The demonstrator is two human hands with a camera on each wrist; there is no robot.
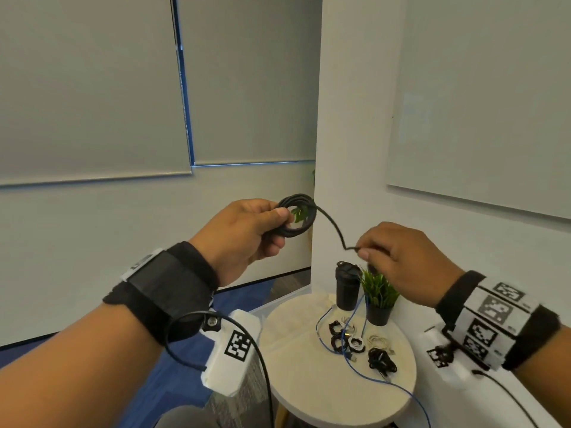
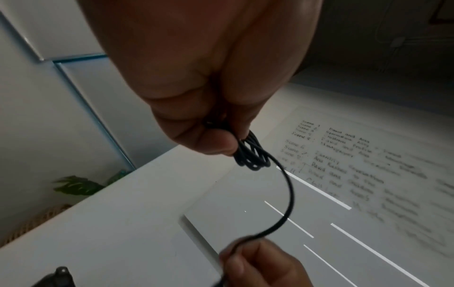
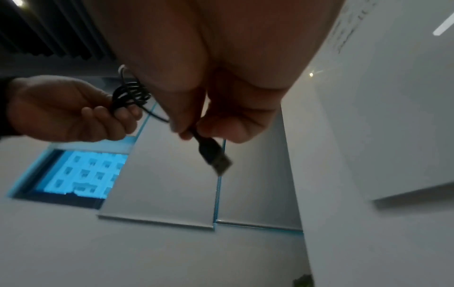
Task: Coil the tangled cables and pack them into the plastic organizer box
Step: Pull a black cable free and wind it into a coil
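Observation:
My left hand (image 1: 265, 222) is raised in front of me and grips a small coil of black cable (image 1: 299, 215), seen edge-on in the left wrist view (image 2: 251, 155). A loose tail of the same cable (image 1: 335, 230) curves down and right to my right hand (image 1: 375, 251), which pinches it just behind its USB plug (image 3: 215, 155). The plug hangs free below the right fingers (image 3: 186, 130). The left hand with the coil shows in the right wrist view too (image 3: 73, 110). No organizer box is in view.
Below stands a round white table (image 1: 309, 375) with several small coiled cables (image 1: 381, 359), a loose blue cable (image 1: 355, 362), a black tumbler (image 1: 347, 284) and a potted green plant (image 1: 378, 296). A white wall corner and a whiteboard (image 1: 479, 103) lie behind.

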